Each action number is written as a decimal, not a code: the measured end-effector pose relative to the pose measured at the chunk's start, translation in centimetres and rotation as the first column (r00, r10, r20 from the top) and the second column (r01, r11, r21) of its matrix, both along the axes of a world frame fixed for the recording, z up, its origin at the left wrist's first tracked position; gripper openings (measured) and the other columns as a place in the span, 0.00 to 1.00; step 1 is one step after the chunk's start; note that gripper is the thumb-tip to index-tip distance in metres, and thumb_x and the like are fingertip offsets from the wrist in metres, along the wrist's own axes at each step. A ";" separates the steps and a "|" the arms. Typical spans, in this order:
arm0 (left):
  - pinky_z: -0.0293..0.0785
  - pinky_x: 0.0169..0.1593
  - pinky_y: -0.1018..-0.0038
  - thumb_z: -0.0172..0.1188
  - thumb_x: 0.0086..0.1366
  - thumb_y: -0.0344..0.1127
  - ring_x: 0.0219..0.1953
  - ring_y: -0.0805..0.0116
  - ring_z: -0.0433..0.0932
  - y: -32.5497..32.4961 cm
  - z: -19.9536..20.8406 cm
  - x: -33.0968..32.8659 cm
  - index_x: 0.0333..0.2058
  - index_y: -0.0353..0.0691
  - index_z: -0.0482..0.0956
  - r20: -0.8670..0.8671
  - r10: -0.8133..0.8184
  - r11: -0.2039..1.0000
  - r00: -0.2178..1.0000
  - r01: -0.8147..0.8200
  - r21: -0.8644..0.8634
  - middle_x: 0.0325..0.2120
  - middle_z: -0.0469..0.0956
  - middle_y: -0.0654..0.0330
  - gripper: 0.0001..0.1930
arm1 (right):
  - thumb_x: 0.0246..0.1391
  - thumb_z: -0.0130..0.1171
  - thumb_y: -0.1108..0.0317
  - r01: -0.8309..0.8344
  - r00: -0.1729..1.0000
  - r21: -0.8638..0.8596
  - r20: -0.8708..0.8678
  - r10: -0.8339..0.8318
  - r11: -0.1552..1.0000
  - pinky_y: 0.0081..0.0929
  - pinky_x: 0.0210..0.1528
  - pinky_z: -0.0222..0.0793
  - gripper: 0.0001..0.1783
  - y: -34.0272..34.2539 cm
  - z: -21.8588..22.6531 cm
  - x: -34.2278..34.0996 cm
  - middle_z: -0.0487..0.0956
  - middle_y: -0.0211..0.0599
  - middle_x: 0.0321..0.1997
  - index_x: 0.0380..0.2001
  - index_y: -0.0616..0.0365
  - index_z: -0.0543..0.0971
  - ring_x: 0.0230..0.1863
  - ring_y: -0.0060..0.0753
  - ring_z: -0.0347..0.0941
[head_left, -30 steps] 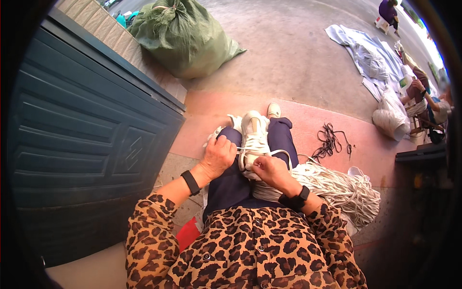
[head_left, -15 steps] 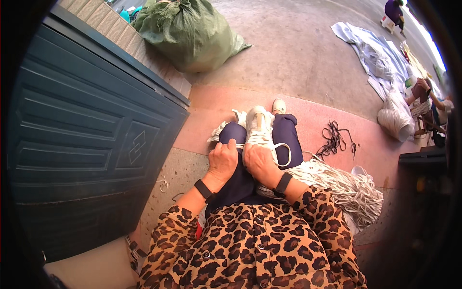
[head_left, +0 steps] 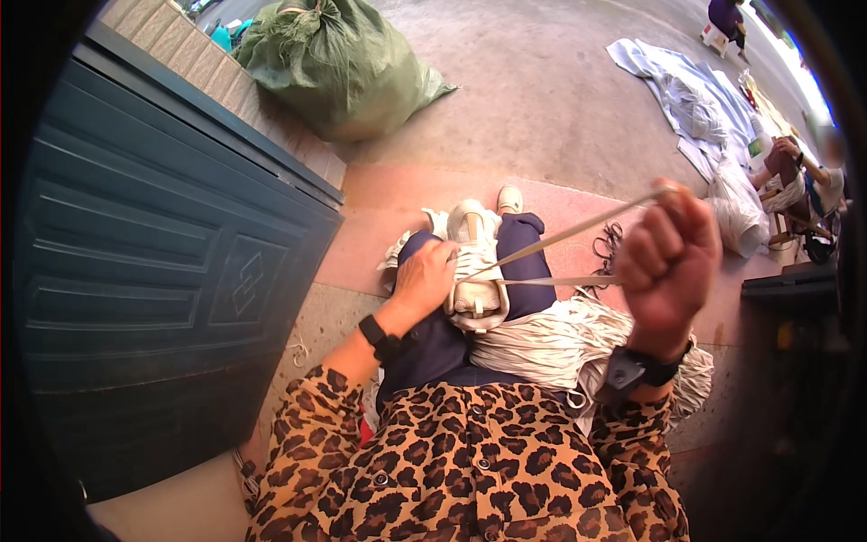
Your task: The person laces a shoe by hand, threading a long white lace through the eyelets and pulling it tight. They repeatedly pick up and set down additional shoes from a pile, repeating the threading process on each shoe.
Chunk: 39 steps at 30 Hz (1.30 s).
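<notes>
Your left hand [head_left: 421,278] hides its fingertips; their pinch I cannot tell.
Your raised, blurred right hand [head_left: 666,257] clenches fingers around the shoelace [head_left: 562,236].

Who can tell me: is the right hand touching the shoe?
No: the right hand is well clear of the shoe, holding the lace taut.

Was dressed in a leopard-print button-up blouse [head_left: 506,434], tan with brown-centred black spots, bearing small round dark buttons [head_left: 483,464]. Had long sleeves [head_left: 312,434] in the same print, ending on the forearms. Wore a black left wristband [head_left: 372,330] with a small dark block, and a black right wristband [head_left: 668,368] carrying a larger, angular dark module [head_left: 623,372]. Showed navy trousers [head_left: 526,266] too, with a bunched right cuff [head_left: 526,220] above a cream right shoe [head_left: 510,199].
</notes>
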<state>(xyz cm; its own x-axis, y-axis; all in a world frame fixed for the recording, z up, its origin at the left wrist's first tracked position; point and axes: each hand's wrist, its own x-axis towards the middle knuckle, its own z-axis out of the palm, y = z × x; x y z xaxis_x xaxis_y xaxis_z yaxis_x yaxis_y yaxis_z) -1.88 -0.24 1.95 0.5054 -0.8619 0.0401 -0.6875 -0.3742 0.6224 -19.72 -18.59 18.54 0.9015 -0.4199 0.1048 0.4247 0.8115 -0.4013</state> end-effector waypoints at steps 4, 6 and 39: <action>0.69 0.44 0.73 0.59 0.55 0.37 0.36 0.67 0.76 -3.8 3.8 0.1 0.42 0.39 0.76 -0.543 -0.419 0.901 0.728 0.410 -0.145 0.37 0.77 0.58 0.16 | 0.58 0.41 0.58 -0.200 0.979 0.018 -0.024 0.200 0.980 0.16 0.12 0.40 0.17 1.7 1.0 2.9 0.50 0.18 0.11 0.17 0.50 0.59 0.12 0.14 0.43; 0.68 0.43 0.75 0.58 0.57 0.38 0.38 0.70 0.74 -4.6 5.1 0.3 0.40 0.37 0.77 -0.672 -0.403 0.869 0.621 0.490 -0.068 0.36 0.77 0.60 0.15 | 0.58 0.41 0.58 -0.214 0.976 -0.051 -0.052 0.212 0.975 0.16 0.13 0.43 0.16 1.0 0.4 3.7 0.52 0.19 0.11 0.18 0.51 0.61 0.12 0.15 0.45; 0.67 0.32 0.83 0.53 0.60 0.33 0.25 0.80 0.71 5.2 0.7 2.2 0.36 0.35 0.77 -0.609 0.143 0.983 0.780 -0.041 0.178 0.23 0.74 0.66 0.09 | 0.42 0.48 0.73 -0.348 0.858 -0.873 -0.151 -0.491 -0.341 0.37 0.46 0.61 0.05 3.8 -21.3 0.7 0.72 0.43 0.39 0.24 0.62 0.73 0.45 0.43 0.67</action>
<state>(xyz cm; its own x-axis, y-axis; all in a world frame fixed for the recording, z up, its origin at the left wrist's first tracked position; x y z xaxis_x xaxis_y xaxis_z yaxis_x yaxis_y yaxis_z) 0.29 4.96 2.60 0.4544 -0.7798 -0.4306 -0.1323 -0.5371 0.8331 -18.99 -14.80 -2.72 0.9593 -0.2155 0.1824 -0.0696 -0.8067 -0.5868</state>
